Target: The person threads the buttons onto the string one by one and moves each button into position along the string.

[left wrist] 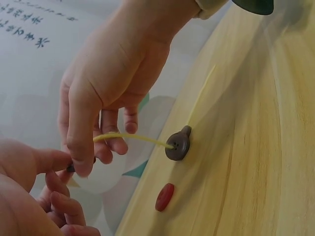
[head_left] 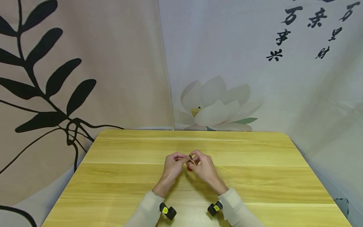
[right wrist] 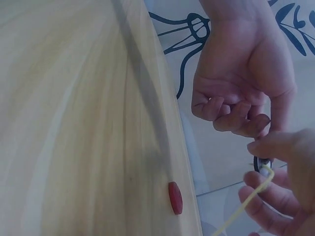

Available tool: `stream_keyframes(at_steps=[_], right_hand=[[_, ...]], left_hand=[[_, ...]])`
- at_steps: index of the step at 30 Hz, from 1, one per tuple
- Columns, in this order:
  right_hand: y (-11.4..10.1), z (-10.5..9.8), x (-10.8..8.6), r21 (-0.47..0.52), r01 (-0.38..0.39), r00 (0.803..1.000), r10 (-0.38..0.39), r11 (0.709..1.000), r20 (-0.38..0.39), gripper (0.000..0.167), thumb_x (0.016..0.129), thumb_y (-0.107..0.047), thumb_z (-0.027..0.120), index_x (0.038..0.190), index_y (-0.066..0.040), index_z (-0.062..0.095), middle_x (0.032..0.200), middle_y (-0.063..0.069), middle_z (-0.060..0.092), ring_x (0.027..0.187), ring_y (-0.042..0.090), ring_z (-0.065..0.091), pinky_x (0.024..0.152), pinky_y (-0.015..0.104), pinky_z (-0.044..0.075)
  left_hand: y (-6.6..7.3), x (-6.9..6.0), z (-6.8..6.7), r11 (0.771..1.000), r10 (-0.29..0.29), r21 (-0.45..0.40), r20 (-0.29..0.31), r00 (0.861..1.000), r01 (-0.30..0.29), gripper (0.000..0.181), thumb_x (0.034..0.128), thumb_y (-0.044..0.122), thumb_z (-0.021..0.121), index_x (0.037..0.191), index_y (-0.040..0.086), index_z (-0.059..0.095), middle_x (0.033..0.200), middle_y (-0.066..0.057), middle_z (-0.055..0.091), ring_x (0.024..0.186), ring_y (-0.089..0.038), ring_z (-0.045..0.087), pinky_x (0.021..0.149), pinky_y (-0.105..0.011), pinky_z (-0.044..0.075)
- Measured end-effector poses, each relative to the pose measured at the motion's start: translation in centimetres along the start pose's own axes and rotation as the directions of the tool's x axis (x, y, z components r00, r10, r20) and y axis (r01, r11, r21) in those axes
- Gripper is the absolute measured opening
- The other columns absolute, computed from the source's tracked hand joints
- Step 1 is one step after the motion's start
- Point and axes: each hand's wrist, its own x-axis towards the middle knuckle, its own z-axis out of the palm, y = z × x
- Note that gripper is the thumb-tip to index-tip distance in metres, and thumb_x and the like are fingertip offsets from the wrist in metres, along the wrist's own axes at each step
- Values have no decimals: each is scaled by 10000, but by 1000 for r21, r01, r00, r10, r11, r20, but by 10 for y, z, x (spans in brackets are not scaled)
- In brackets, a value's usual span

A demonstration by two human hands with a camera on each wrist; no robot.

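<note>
My left hand [head_left: 173, 164] and right hand [head_left: 204, 166] meet over the table. My left thumb and fingers [left wrist: 54, 160] pinch a small dark button [right wrist: 263, 163]. My right thumb [right wrist: 263, 146] and index finger also grip this button at its edge. A yellow string [right wrist: 246, 202] bends at the dark button's face and runs down from it. In the left wrist view the string extends to a brown round button [left wrist: 177, 146], passes through its hole and trails off beyond. The fingers partly hide the dark button.
A red button [left wrist: 165, 197] is near the hands, below the brown one in the left wrist view. The wooden table [head_left: 127, 179] has its far edge against a printed curtain [head_left: 215, 63]. The string's loose end [head_left: 227, 170] is right of my right hand.
</note>
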Motion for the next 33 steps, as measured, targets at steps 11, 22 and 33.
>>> stream_keyframes(at_steps=[11,22,33], right_hand=[[2,-2,-10,47,-72,997,70,996,42,250,836,-89,773,1063,-121,674,770,-58,686,713,86,607,635,242,478],[4,-5,-4,119,-92,990,78,989,119,282,845,-62,734,1110,-121,657,866,-34,740,781,105,631,748,335,502],[2,-3,-3,123,-97,986,79,988,144,287,848,-57,728,1121,-96,647,869,-32,740,793,113,627,748,325,484]], left_hand=[[-13,-4,-17,997,-48,67,75,996,43,336,939,346,679,1093,48,712,922,-80,615,775,-157,503,629,-236,395],[-11,-1,-21,992,-53,124,167,984,32,360,960,359,646,1158,64,708,1071,-105,659,986,-271,576,728,-289,427],[-13,-1,-22,991,-53,133,169,984,31,302,970,317,639,1106,65,732,1019,-81,650,892,-218,533,685,-272,405]])
